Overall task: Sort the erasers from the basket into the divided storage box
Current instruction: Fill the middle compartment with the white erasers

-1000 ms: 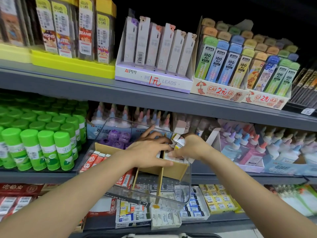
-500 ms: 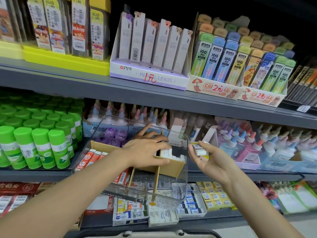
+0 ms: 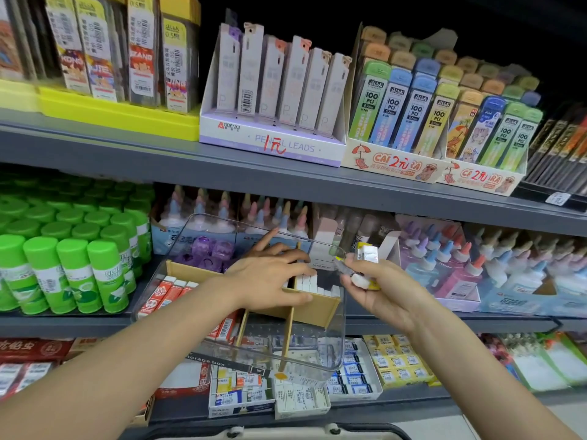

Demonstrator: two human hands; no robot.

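A clear divided storage box [image 3: 317,363] with cardboard dividers juts out from the middle shelf. Red-and-white erasers [image 3: 168,293] fill its left compartment, purple ones [image 3: 206,252] sit at the back, and white erasers [image 3: 313,282] stand in the right compartment. My left hand [image 3: 270,281] lies across the box, fingers spread over the white erasers and thumb along the divider. Just right of the box, my right hand [image 3: 378,290] is palm up and holds a few small wrapped erasers [image 3: 365,268], white with yellow. The basket's pale rim [image 3: 286,435] shows at the bottom edge.
Green glue sticks [image 3: 73,265] crowd the shelf to the left. Glue bottles [image 3: 476,268] in open cartons stand to the right and behind. Pencil lead boxes [image 3: 279,90] line the upper shelf. Boxed erasers [image 3: 349,373] fill the lower shelf under the box.
My right hand pulled out of the box's right compartment, moved right and turned palm up, holding small erasers. My left hand stayed on the box.
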